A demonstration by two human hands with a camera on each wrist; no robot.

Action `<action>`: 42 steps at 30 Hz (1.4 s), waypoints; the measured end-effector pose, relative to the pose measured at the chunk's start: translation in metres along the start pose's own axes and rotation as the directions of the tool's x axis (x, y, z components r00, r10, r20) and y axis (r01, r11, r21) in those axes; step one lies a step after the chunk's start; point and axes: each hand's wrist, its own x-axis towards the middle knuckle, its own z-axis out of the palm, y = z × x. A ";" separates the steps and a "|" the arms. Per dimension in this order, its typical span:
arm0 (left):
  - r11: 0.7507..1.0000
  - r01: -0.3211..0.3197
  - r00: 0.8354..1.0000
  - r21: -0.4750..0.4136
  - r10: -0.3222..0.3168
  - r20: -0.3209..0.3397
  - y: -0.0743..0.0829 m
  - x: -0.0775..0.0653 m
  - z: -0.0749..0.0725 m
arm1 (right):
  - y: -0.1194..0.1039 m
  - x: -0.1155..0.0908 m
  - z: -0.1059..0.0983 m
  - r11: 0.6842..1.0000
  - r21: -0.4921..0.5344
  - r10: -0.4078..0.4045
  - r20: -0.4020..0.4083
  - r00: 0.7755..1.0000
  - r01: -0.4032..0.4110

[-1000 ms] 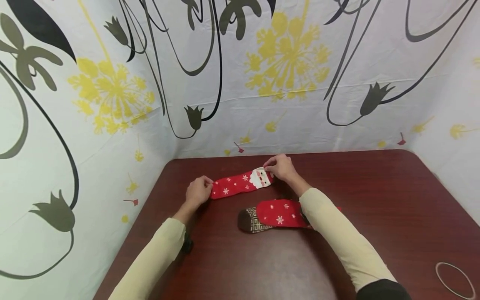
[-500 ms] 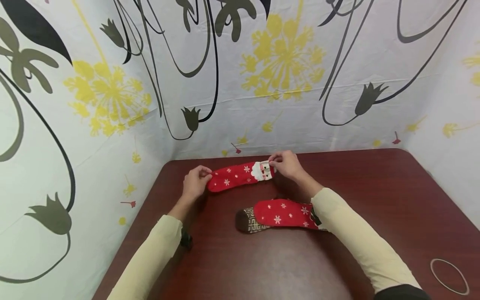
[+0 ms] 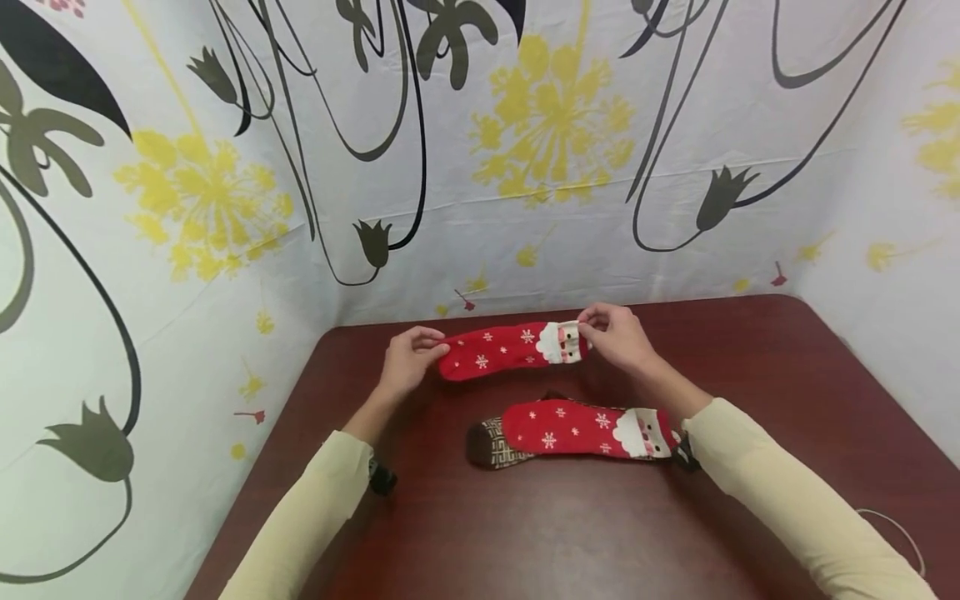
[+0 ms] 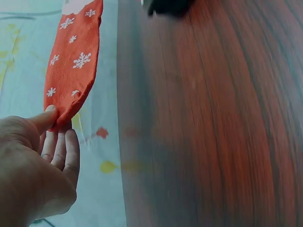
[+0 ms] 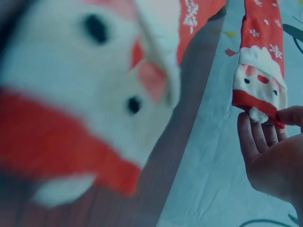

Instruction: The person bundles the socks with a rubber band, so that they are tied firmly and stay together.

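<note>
A red sock (image 3: 495, 350) with white snowflakes and a Santa face stretches between both hands near the table's far edge. My left hand (image 3: 410, 358) pinches its toe end; in the left wrist view the thumb lies over the red fabric (image 4: 73, 61). My right hand (image 3: 618, 337) pinches the cuff by the Santa face, where a white pompom (image 5: 258, 116) shows in the right wrist view. Nearer the body, a second red Santa sock (image 3: 573, 429) lies over a brown patterned sock (image 3: 495, 442), which is mostly hidden beneath it.
The dark red-brown wooden table (image 3: 525, 525) ends at a white patterned cloth wall (image 3: 450, 183) behind and at the sides. A thin pale loop (image 3: 903, 533) lies at the right, partly covered by the right sleeve (image 3: 795, 500).
Both hands have shifted to the right in the head view with the stretched sock between them. The right forearm has moved off the lower sock, so its Santa face now shows.
</note>
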 end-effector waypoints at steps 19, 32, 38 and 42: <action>0.994 -0.025 0.977 -0.107 0.048 0.210 0.027 -0.031 0.042 | 0.014 -0.078 -0.051 0.977 0.121 0.170 0.066 0.983 -0.177; 0.994 0.065 0.947 -0.083 -0.036 0.319 0.027 -0.060 0.060 | 0.027 -0.118 -0.069 0.940 0.175 0.267 0.155 0.951 -0.293; 0.990 0.108 0.925 -0.089 -0.068 0.373 0.027 -0.068 0.069 | 0.032 -0.133 -0.072 0.932 0.167 0.294 0.174 0.940 -0.322; 0.989 0.124 0.911 -0.082 -0.080 0.404 0.024 -0.071 0.073 | 0.036 -0.138 -0.071 0.935 0.151 0.298 0.159 0.941 -0.322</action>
